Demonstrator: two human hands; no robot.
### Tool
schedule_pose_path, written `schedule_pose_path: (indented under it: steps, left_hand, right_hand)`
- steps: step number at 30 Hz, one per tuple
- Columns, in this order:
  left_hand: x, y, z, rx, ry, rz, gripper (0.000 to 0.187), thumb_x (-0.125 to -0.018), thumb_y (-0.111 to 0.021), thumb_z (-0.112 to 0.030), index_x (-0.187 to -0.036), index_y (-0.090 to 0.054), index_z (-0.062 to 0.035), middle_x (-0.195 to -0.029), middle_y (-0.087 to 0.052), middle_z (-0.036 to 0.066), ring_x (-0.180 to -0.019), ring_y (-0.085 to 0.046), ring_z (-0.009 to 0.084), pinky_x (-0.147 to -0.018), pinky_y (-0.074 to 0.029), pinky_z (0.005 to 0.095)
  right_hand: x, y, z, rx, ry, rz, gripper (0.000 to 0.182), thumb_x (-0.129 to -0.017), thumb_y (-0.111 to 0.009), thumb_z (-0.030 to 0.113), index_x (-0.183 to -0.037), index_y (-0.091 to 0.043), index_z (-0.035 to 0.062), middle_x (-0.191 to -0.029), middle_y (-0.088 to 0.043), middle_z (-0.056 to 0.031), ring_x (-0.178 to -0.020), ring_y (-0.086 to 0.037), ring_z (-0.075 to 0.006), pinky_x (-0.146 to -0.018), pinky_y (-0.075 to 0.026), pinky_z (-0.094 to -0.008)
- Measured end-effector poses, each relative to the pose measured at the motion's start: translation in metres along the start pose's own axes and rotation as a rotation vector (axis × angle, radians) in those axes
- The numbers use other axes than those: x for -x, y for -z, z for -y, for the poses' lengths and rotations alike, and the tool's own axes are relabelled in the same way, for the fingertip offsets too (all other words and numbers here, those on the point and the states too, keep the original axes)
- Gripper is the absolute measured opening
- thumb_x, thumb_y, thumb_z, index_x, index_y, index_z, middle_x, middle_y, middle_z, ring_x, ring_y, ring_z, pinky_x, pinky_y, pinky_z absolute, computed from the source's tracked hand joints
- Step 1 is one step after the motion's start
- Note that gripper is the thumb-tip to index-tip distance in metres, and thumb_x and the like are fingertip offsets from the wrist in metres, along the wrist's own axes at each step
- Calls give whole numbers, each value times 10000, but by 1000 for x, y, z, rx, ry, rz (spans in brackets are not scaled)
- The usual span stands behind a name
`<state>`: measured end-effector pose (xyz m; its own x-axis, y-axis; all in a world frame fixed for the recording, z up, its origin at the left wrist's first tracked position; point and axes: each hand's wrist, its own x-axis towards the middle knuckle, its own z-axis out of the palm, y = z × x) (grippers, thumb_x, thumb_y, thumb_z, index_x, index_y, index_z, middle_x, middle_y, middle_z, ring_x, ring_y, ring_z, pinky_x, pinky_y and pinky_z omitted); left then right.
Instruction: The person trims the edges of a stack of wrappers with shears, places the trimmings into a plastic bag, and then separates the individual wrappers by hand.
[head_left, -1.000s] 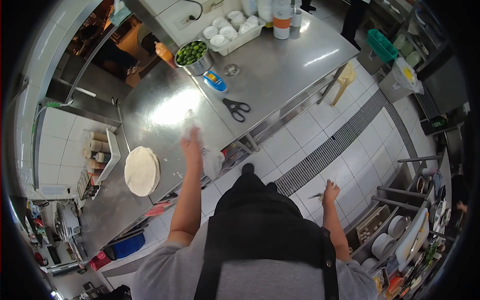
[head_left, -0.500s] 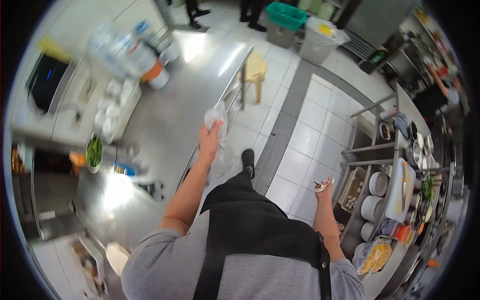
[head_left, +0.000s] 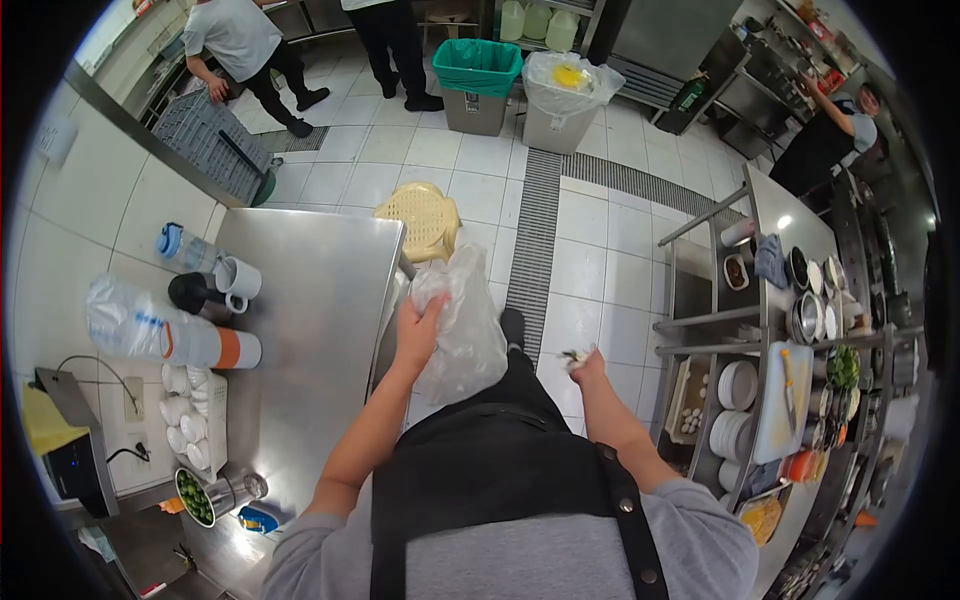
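My left hand (head_left: 419, 333) is closed on the upper part of a clear plastic bag (head_left: 466, 340), which hangs loosely over the floor beside the steel counter (head_left: 325, 290). To the right, my right hand (head_left: 589, 370) has its fingers closed round a small crumpled white scrap (head_left: 570, 362) with green bits; its exact kind is too small to tell. That hand is in front of me above the floor tiles, apart from the bag.
A yellow plastic stool (head_left: 418, 215) stands just past the counter. Farther off are a green-lined bin (head_left: 475, 75) and a clear-lined bin (head_left: 560, 105). A shelved worktable (head_left: 790, 215) with plates runs along the right. Co-workers stand at the back left and far right.
My view has swung left and the stool is now nearer. The plastic bag hangs more spread out below my left hand. My right hand has moved inward, still holding the scrap.
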<state>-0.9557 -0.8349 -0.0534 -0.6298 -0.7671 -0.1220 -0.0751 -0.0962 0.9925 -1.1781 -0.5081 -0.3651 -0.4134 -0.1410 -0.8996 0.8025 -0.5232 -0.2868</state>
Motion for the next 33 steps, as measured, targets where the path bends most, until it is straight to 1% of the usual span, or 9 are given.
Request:
schedule_pose_path:
  steps: [8,12,15,17,20,24,28,29,33]
  left_hand:
    - [-19,39,59,-62,240,-486,276,-946,-644,-230,-1064,-674,17,-935,-678,38,-821,-589,106,-744,-468,271]
    - [-24,28,42,-30,326,-750,236,-947,-642,-226,-1015,-668,-1,-910,-665,34,-806,-583,113,-735,-462,277]
    - [-41,5,34,27,318,-859,226,-947,-644,-236,-974,-661,-12,-896,-659,29,-800,-583,117,-734,-460,273]
    - [-51,-13,34,33,323,-907,225,-948,-643,-242,-958,-658,-17,-893,-657,28,-799,-584,119,-736,-459,270]
    - [-64,-37,38,-12,348,-871,231,-950,-632,-235,-983,-669,-9,-911,-664,41,-820,-588,125,-760,-458,279]
    - [-79,-51,22,-86,364,-781,231,-953,-621,-227,-964,-681,-5,-899,-674,46,-838,-596,139,-779,-459,292]
    - [-69,-41,4,-79,301,-837,234,-954,-622,-236,-961,-685,-11,-884,-674,45,-837,-595,139,-787,-461,292]
    - [-62,-39,0,-55,294,-835,240,-950,-631,-244,-971,-681,-11,-897,-675,45,-840,-594,139,-797,-464,294]
    - [3,-30,4,80,235,-977,271,-915,-687,-230,-1081,-644,-19,-981,-663,43,-896,-599,141,-837,-474,299]
  right_hand:
    - [-121,-421,126,66,144,255,309,-1020,-381,386,-1003,-597,165,-924,-597,-9,-865,-582,-251,-789,-514,-504]
    - [-26,-645,248,-74,201,547,1015,-876,-449,751,-1541,-168,37,-1563,-292,-156,-1377,-377,-380,-1139,-300,-513]
    - [-66,-735,293,36,404,669,1078,-858,-450,774,-1552,-114,20,-1611,-171,-170,-1448,-262,-381,-1177,-218,-509]
    - [-103,-774,291,76,423,464,915,-886,-522,696,-1498,-289,57,-1501,-378,-148,-1344,-416,-342,-1103,-348,-513]
    - [-192,-739,219,279,389,585,429,-987,-560,439,-1198,-516,68,-959,-559,-33,-870,-567,-196,-811,-523,-337]
    - [-312,-525,52,870,-129,499,283,-1018,-426,293,-1192,-558,112,-1014,-591,-104,-902,-585,-217,-790,-527,-388]
    - [-76,-364,-95,1230,-375,89,263,-993,-465,188,-1116,-648,45,-837,-569,-96,-719,-578,-251,-620,-512,-425]
    - [-108,-288,-137,1840,-668,500,312,-988,-510,206,-1256,-568,55,-1002,-624,-131,-820,-595,-278,-757,-538,-421]
    - [-16,-265,-143,1884,-854,777,358,-989,-517,232,-1303,-537,61,-1110,-597,-129,-930,-581,-272,-822,-516,-421]
